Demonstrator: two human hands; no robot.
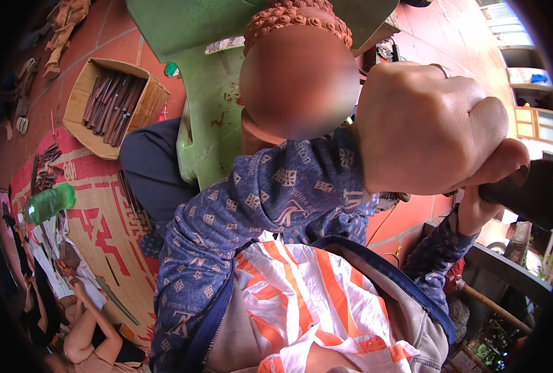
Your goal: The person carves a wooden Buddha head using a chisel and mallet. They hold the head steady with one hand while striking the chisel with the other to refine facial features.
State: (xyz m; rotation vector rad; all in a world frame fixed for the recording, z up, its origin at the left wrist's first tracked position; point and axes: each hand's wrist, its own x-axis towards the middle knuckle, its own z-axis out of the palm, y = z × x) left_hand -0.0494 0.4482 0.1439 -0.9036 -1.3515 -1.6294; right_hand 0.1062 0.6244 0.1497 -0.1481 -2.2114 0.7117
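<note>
My left arm, in a blue patterned sleeve, reaches across to the right. My left hand [432, 127] is closed in a fist, with a ring on one finger. Its thumb lies against a dark cylindrical object [528, 196] at the right rim; what kind of object it is does not show. Below that fist, close to the dark object, my right hand [474, 213] is mostly hidden, its fingers out of sight. A reddish-brown clay sculpted head [298, 22] with rows of beaded curls stands left of my left hand, its front blurred. Under it is a green plastic chair [205, 105].
A cardboard box [149, 102] of wooden-handled tools stands at left on red tiles. A patterned mat [124, 230] lies below it, bearing a green bottle [49, 203] and loose tools [47, 168]. Another person [93, 326] sits at lower left. A dark rail [506, 264] runs at right.
</note>
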